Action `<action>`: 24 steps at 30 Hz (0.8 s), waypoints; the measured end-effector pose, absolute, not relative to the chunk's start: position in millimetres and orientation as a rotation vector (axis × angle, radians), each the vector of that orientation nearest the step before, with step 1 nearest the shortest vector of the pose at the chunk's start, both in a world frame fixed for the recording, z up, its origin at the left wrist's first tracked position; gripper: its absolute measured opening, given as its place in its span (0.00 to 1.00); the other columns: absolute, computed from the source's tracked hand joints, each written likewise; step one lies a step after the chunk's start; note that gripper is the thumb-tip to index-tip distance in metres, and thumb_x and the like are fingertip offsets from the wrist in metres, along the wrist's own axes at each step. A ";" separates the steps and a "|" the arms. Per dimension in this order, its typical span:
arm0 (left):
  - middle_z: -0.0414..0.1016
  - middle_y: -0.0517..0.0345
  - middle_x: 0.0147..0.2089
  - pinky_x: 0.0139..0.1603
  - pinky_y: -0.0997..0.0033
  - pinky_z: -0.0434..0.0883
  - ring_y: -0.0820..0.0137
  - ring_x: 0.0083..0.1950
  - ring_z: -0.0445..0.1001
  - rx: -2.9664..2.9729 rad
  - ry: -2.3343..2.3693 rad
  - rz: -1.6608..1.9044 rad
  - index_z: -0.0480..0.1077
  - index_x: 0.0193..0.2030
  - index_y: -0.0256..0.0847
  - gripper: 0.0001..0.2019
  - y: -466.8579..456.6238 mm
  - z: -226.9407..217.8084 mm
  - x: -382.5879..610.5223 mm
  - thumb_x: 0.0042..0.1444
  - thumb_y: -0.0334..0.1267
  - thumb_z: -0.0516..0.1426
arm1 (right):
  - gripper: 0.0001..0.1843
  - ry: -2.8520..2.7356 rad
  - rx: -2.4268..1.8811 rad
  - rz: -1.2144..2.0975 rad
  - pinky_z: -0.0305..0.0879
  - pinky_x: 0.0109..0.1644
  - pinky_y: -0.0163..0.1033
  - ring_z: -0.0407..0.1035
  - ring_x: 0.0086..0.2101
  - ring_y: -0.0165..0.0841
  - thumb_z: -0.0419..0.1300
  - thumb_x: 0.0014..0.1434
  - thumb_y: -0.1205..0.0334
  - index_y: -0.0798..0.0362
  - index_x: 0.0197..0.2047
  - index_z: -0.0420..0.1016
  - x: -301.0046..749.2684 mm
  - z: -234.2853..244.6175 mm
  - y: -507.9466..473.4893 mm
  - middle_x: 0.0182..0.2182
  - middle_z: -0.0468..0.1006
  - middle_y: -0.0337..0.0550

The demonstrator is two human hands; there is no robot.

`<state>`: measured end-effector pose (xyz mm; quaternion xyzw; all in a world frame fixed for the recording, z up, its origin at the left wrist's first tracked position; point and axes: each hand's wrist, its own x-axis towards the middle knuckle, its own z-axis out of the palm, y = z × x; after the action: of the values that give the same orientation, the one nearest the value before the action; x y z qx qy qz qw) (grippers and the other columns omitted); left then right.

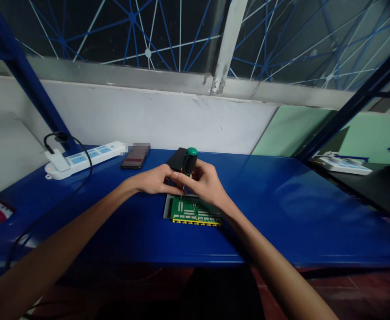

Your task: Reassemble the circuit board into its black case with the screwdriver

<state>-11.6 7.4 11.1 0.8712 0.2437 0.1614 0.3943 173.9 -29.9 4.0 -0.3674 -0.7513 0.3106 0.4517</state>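
Forearms [264,249], right hand [211,183] pinching downturned screwdriver [190,163] at crosswise board [195,210], left hand [152,178] grip unclear

Green-capped screwdriver [190,163] stands near-upright, tip apparently on the green circuit board [192,208].

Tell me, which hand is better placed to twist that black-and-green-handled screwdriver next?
Probably the right hand: its thumb and fingers hold the black-and-green-handled screwdriver, which stands nearly upright over the green rectangular circuit board. The left hand has its fingertips lower, near the board.
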 end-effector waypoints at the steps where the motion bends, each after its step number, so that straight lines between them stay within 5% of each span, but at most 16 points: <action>1: 0.81 0.54 0.38 0.41 0.69 0.70 0.65 0.41 0.78 2.207 0.630 0.419 0.78 0.38 0.38 0.06 7.9 10.3 -11.8 0.55 0.36 0.62 | 0.15 -1.849 -0.900 0.772 0.51 0.26 0.35 0.55 0.24 0.26 0.63 0.54 0.49 0.53 0.36 0.72 173.4 2.9 -29.4 0.25 0.67 0.35; 18: 0.78 0.57 0.32 0.34 0.73 0.67 0.69 0.35 0.74 2.155 0.661 0.571 0.78 0.30 0.37 0.06 12.0 -2.6 -9.9 0.49 0.38 0.65 | 0.17 -1.879 -0.936 0.846 0.53 0.27 0.36 0.60 0.26 0.29 0.62 0.54 0.47 0.54 0.33 0.75 172.8 0.1 -29.3 0.25 0.70 0.39; 24: 0.79 0.56 0.33 0.37 0.71 0.68 0.68 0.36 0.75 2.187 0.590 0.436 0.78 0.37 0.38 0.06 9.6 3.5 -11.2 0.54 0.37 0.61 | 0.18 -1.871 -0.924 0.867 0.52 0.26 0.36 0.59 0.25 0.28 0.61 0.55 0.46 0.54 0.33 0.76 173.1 -1.3 -27.3 0.24 0.69 0.38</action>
<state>-11.2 9.6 3.5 0.8667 0.2336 0.1728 0.4054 173.1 -27.3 -1.3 -0.3696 -0.7488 0.3471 0.4269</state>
